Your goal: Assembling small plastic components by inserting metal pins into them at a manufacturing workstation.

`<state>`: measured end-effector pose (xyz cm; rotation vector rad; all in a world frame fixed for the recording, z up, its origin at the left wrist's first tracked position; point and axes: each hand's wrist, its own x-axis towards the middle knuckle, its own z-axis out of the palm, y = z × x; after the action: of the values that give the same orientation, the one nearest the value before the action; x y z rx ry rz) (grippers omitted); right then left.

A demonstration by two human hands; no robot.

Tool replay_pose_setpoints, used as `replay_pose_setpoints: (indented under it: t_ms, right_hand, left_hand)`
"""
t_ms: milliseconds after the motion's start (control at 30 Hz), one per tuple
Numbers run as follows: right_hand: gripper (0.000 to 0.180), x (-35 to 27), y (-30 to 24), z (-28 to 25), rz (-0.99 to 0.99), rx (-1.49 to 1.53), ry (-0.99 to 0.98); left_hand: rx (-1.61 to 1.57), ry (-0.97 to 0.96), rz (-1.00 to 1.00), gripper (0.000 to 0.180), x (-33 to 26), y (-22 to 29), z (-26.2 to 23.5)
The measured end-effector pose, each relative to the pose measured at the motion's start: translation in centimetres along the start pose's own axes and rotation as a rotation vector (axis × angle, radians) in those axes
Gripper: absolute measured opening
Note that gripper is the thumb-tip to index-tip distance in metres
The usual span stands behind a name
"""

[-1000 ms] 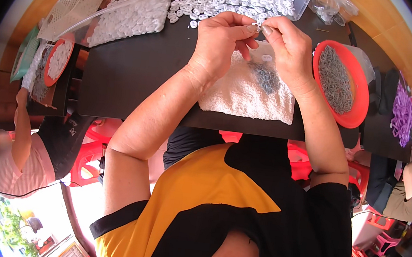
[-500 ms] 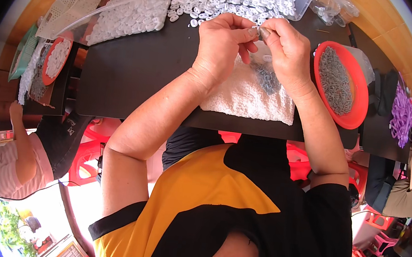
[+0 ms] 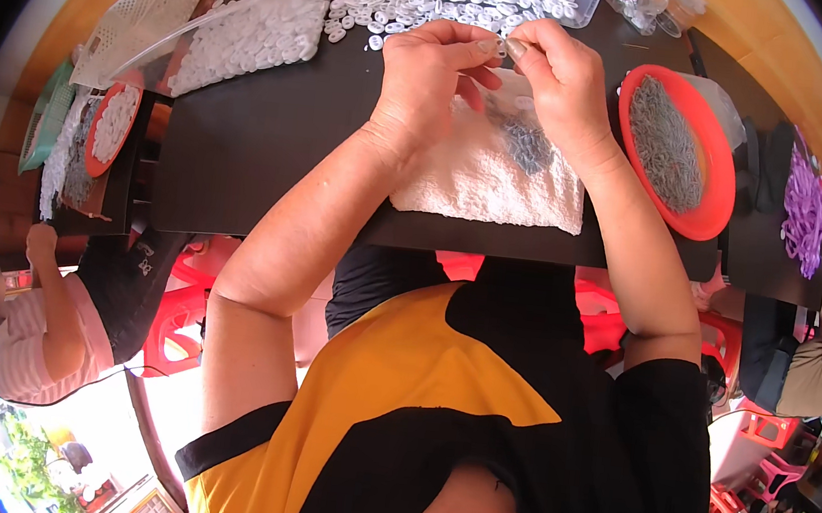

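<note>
A small white plastic ring [image 3: 500, 46] sits pinched between my left hand [image 3: 437, 79] and right hand [image 3: 562, 77], raised above the white towel [image 3: 485, 169] so dropped parts land softly.

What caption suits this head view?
Both hands, left hand and right hand, pinch a small white piece above a white towel.
</note>
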<state>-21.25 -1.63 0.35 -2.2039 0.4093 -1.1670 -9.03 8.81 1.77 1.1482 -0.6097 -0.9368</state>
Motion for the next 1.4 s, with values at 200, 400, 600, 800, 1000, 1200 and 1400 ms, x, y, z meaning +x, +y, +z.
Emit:
replay_pose_setpoints:
  t_ms: [200, 400, 600, 800, 1000, 1200, 1400]
  right_hand:
    - [0.006, -0.1, 0.2, 0.0, -0.004, 0.02, -0.007]
    - [0.01, -0.3, 0.3, -0.5, 0.032, 0.042, -0.102]
    - [0.013, -0.1, 0.1, -0.6, -0.044, -0.107, -0.118]
    - [0.014, -0.5, 0.0, 0.1, -0.06, -0.196, -0.079]
    - [0.013, -1.0, 0.3, 1.3, -0.027, -0.149, -0.014]
    - [0.012, -1.5, -0.6, 2.4, 0.074, -0.11, 0.007]
    - [0.015, -0.7, -0.1, 0.9, 0.129, -0.022, -0.059]
  left_hand:
    - [0.126, -0.037, 0.022, 0.012, 0.6, -0.2, -0.4]
    - [0.157, -0.098, 0.02, 0.012, 0.9, -0.4, -0.8]
    - [0.162, -0.083, 0.018, 0.012, 0.8, -0.6, -0.6]
    - [0.187, -0.055, 0.036, 0.01, 0.4, -0.9, -0.2]
    - [0.204, 0.065, 0.043, 0.007, 0.1, -1.5, 0.3]
    - [0.199, 0.165, 0.064, 0.006, -0.3, -2.0, 0.6]
    - [0.081, 0.117, 0.001, 0.008, -0.1, -1.2, 0.1]
